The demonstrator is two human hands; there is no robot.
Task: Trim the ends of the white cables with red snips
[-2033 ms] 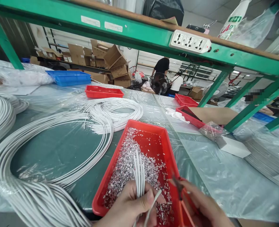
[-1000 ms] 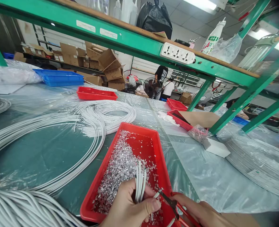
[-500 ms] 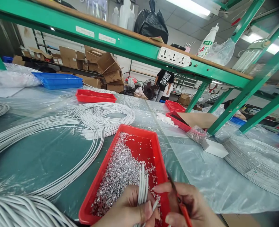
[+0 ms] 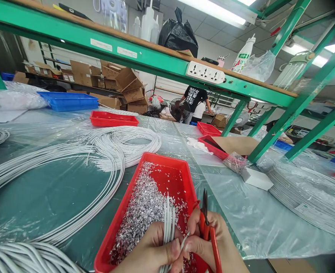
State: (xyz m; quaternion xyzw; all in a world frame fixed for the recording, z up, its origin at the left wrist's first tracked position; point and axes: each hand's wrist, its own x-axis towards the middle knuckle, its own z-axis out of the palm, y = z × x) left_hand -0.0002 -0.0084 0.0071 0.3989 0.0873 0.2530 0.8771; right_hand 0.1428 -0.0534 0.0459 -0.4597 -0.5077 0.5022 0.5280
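My left hand (image 4: 156,246) grips a small bunch of white cables (image 4: 169,220), their ends pointing up over the red tray (image 4: 189,176). One cable end leans out to the right, between both hands. Across from it, my right hand (image 4: 210,239) holds red-handled pliers (image 4: 205,218) in the palm, dark pointed jaws upward. The thumb and a finger of that hand pinch at the tip of the leaning cable. Small silvery scraps (image 4: 140,204) cover much of the tray's bottom below. The lower part of the bunch is hidden by my left hand.
Coils of white cable (image 4: 119,167) lie left of the tray, with a thicker bundle (image 4: 28,258) at the front left. Farther back are a red tray (image 4: 113,119) and a blue tray (image 4: 71,101). A green shelf frame (image 4: 144,53) spans above. Another person (image 4: 196,99) stands behind a fan.
My right hand has moved left to the leaning cable end, and its fingers now pinch there. The pliers have swung more upright in the palm. My left hand stays nearly in place.
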